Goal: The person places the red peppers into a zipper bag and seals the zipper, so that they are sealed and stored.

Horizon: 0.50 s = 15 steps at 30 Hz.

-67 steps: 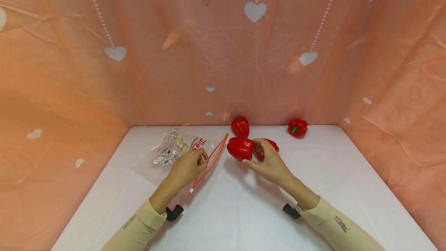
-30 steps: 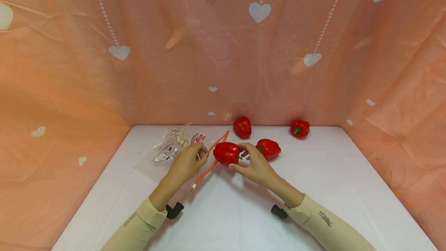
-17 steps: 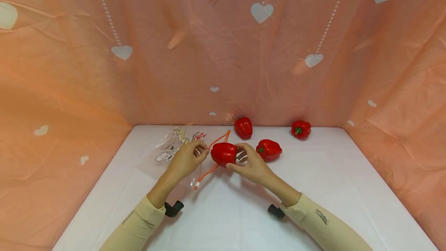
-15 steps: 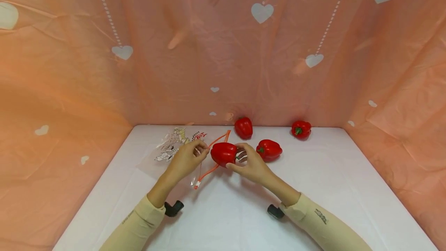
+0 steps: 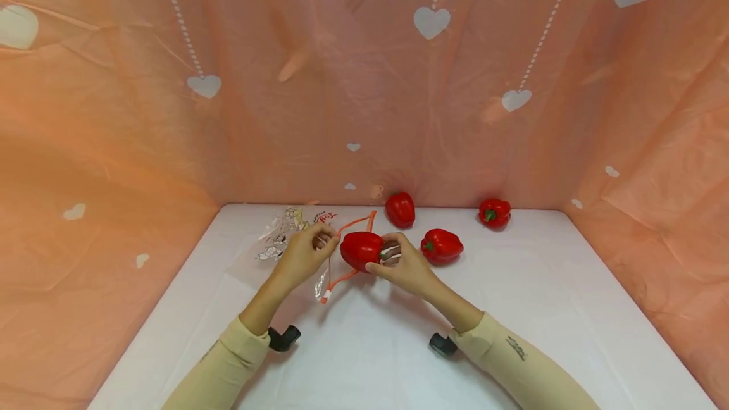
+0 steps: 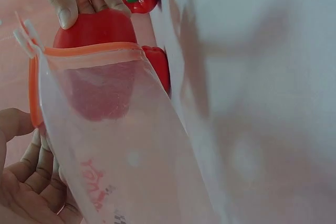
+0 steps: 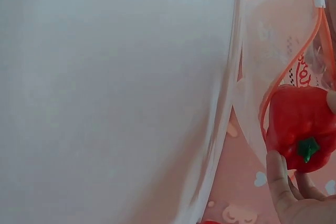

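Left hand (image 5: 304, 255) pinches the bag's rim (image 6: 100, 50) between thumb and fingers; right hand (image 5: 407, 264) grips the pepper (image 5: 361, 250) round its stem end, thumb on the near side. The pepper is between the two hands, off the table, touching the right. Its long axis runs roughly left to right, blunt end toward the bag (image 6: 136, 156), stem (image 7: 307, 148) toward the right palm. That blunt end shows through the clear film, just inside the mouth, while the stem end is outside. The orange edges stand apart around it, and the white slider (image 7: 318, 0) sits at the mouth's near corner. Beyond are a rear pepper (image 5: 400, 210), a side pepper (image 5: 442, 247) just right of the hand and a far pepper (image 5: 494, 214). Open table (image 5: 364, 359) spreads on the near side; the curtain (image 5: 364, 81) bounds the back.
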Each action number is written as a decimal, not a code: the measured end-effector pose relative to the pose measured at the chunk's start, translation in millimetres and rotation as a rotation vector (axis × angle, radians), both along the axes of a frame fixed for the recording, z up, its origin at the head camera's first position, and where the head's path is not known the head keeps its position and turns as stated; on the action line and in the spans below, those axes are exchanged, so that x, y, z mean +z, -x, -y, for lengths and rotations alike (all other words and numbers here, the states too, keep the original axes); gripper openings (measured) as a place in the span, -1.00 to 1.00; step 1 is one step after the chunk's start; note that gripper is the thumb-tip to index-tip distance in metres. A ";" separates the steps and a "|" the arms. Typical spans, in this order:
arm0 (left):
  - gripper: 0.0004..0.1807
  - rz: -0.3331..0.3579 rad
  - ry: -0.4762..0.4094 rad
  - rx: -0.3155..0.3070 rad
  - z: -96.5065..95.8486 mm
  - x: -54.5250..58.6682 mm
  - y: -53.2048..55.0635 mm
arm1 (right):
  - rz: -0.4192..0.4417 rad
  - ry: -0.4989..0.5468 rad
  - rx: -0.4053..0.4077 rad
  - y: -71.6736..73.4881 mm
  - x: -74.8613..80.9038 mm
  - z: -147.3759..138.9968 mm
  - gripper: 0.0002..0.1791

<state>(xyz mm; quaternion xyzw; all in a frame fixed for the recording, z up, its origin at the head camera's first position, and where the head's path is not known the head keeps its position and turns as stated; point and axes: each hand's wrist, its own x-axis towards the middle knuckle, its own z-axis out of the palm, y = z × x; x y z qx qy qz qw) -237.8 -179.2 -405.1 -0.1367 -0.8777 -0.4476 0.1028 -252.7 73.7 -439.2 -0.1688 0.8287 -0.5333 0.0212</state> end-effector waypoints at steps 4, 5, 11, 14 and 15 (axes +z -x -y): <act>-0.87 0.026 -0.037 -0.008 1.5 -0.6 0.8 | 0.030 0.038 0.007 2.1 -1.6 4.0 -0.27; -0.87 0.033 -0.048 -0.014 1.8 -0.6 1.0 | 0.035 0.047 0.011 2.8 -2.0 5.0 -0.28; -0.86 0.054 -0.093 -0.036 5.1 -0.4 2.9 | 0.026 0.088 0.014 5.2 -2.3 12.3 -0.29; -0.85 0.050 -0.098 -0.031 6.8 0.8 3.3 | 0.022 0.104 0.009 5.8 -2.2 16.8 -0.30; -0.86 0.052 -0.099 -0.029 7.3 1.3 3.3 | 0.025 0.109 0.008 6.2 -2.1 18.3 -0.31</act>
